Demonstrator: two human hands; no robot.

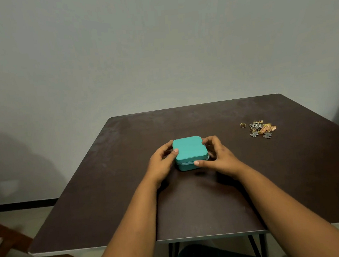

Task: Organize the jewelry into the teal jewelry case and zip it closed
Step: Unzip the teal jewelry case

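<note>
A closed teal jewelry case sat on a dark brown counter just below the centre of the frame, its zipper line running along the near side. Both hands held it from either side. The left hand gripped the case's left edge, fingers curled around the far corner and thumb on the lid. The right hand cupped the right edge, fingers bent over the far corner and thumb laid along the near side at the zipper. A small heap of jewelry, silver and gold pieces, lay on the counter in the right of the frame, well apart from the case, with a gold ring just left of the heap. A plain grey wall filled the upper half.
</note>
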